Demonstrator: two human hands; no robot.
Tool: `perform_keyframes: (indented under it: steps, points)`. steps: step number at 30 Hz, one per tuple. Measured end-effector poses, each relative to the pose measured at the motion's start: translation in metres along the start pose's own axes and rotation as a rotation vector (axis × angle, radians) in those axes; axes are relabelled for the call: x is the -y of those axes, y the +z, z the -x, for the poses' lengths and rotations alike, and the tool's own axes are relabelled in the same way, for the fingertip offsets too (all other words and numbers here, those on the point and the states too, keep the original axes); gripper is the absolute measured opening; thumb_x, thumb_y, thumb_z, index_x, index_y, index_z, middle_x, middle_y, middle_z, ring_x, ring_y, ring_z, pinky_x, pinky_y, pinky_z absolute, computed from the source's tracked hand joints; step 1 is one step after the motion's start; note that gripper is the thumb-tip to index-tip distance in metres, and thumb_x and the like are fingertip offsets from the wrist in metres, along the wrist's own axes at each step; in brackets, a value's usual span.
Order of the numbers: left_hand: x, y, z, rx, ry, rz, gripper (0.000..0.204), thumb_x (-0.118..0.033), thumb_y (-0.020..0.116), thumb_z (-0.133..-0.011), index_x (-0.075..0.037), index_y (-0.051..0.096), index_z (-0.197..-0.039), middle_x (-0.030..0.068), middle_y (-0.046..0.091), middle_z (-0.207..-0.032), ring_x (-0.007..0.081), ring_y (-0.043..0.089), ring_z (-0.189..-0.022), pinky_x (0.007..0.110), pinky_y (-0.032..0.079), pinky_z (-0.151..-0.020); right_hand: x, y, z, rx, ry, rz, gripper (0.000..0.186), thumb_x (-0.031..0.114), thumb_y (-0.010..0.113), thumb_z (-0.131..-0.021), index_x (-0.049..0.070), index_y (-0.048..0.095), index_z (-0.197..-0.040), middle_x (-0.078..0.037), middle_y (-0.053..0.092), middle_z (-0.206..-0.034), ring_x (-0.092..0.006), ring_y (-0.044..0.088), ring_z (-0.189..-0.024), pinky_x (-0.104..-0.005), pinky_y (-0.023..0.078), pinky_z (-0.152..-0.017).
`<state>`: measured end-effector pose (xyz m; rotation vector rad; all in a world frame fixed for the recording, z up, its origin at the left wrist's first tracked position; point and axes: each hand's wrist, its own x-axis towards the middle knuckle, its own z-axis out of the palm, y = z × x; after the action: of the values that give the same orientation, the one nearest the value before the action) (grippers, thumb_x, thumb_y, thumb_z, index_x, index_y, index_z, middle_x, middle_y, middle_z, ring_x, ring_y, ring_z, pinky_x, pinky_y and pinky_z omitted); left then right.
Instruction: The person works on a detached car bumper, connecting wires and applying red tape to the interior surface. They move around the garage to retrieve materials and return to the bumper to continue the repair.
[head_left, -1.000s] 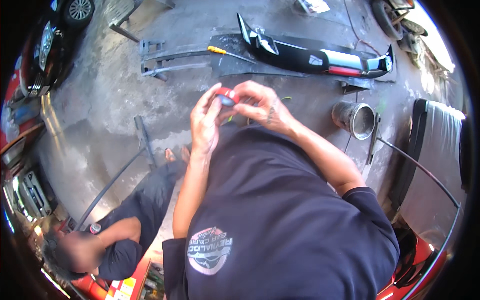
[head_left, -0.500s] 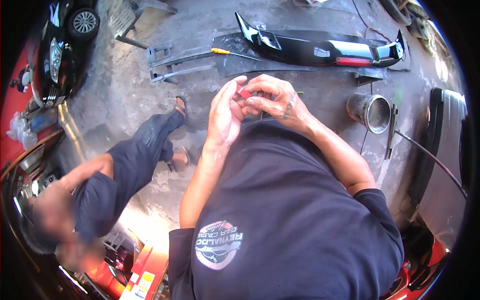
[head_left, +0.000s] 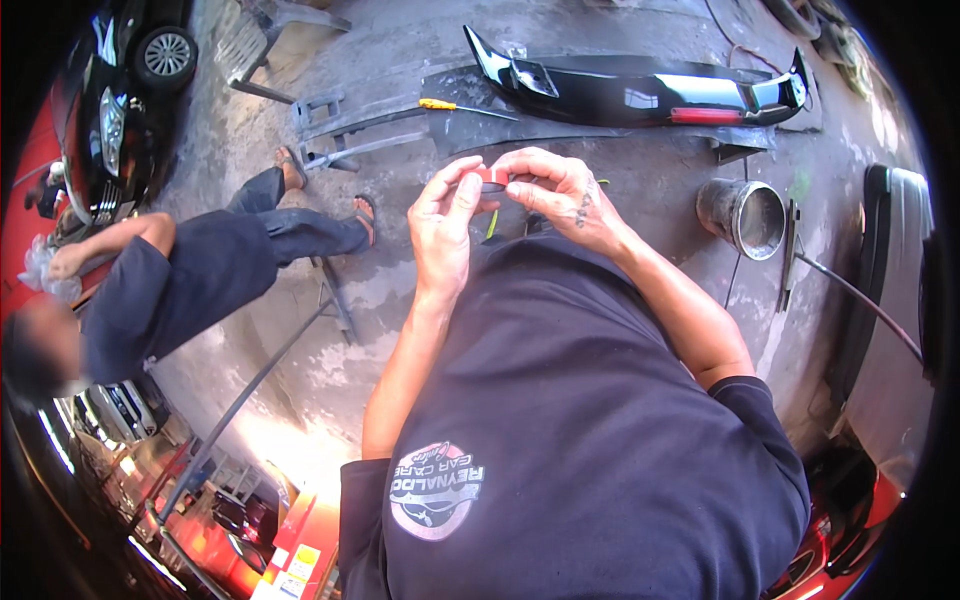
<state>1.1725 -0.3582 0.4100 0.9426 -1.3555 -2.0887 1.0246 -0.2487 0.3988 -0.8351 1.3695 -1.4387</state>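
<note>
In front of my chest, both hands hold what looks like a small roll of red tape (head_left: 489,178). My left hand (head_left: 444,228) pinches its left side, with the thumb laid along the near face. On the other side, the thumb and fingers of my right hand (head_left: 566,196) close on its right end. A pale strip shows across the red surface near my right fingertips. The far side of the roll is hidden by my fingers. Beyond my hands, a glossy black car bumper (head_left: 640,95) with a red reflector lies on a low support.
A yellow-handled screwdriver (head_left: 438,104) lies on the support left of the bumper. A dirty metal bucket (head_left: 709,212) rests on the floor to the right, near a grey panel (head_left: 892,330). Another person (head_left: 180,270) is at the left, beside a dark car (head_left: 112,130).
My hands have turned the red roll level and drawn slightly apart around it. The other person has stepped left toward the dark car, uncovering a metal stand on the floor.
</note>
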Motion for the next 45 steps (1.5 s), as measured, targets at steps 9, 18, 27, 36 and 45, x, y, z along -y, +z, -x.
perform_keyframes:
  steps: [9,18,27,36,45]
  points:
    - [-0.001,-0.004,0.001,0.048,-0.09,0.222,0.031,-0.022,0.051,-0.103,0.001,0.058,-0.123,0.0125,0.066,-0.109,0.021,0.067,-0.096,0.037,0.06,-0.078,0.002,0.004,0.002,-0.032,-0.089,0.048,0.023,0.011,0.066,-0.092,0.001,0.067,-0.113,-0.003,0.06,-0.114,-0.0095,0.055,-0.09,-0.0247,0.047,-0.076]
    - [0.005,-0.007,0.002,0.039,-0.138,0.145,0.039,-0.026,0.049,-0.104,0.003,0.052,-0.13,0.014,0.065,-0.109,0.0195,0.068,-0.091,0.033,0.061,-0.074,0.013,0.015,0.002,-0.088,-0.15,0.319,0.026,0.014,0.067,-0.089,0.002,0.067,-0.112,-0.006,0.065,-0.094,-0.0113,0.055,-0.072,-0.0268,0.045,-0.065]
    - [0.002,-0.005,0.009,0.051,-0.152,0.317,0.039,-0.025,0.052,-0.103,0.003,0.051,-0.13,0.0146,0.065,-0.11,0.0215,0.069,-0.092,0.034,0.061,-0.075,0.017,0.016,0.007,-0.009,-0.098,0.217,0.027,0.011,0.065,-0.087,-0.001,0.066,-0.111,-0.015,0.068,-0.104,-0.0242,0.068,-0.092,-0.0338,0.053,-0.08]
    - [0.009,-0.02,0.009,0.095,-0.286,0.374,0.039,-0.031,0.045,-0.105,0.002,0.053,-0.126,0.0138,0.064,-0.112,0.0225,0.067,-0.094,0.038,0.059,-0.076,0.009,0.015,0.01,0.01,-0.118,0.24,0.029,0.012,0.066,-0.086,0.001,0.067,-0.113,-0.008,0.067,-0.094,-0.0152,0.06,-0.079,-0.0297,0.048,-0.071]
    - [0.012,-0.01,0.009,0.051,-0.178,0.216,0.032,-0.027,0.051,-0.103,-0.001,0.056,-0.12,0.0128,0.064,-0.105,0.023,0.069,-0.086,0.036,0.061,-0.071,0.001,0.012,0.014,-0.001,-0.034,0.131,0.032,0.013,0.067,-0.089,0.002,0.067,-0.119,-0.005,0.069,-0.097,-0.0106,0.061,-0.084,-0.0274,0.05,-0.074]
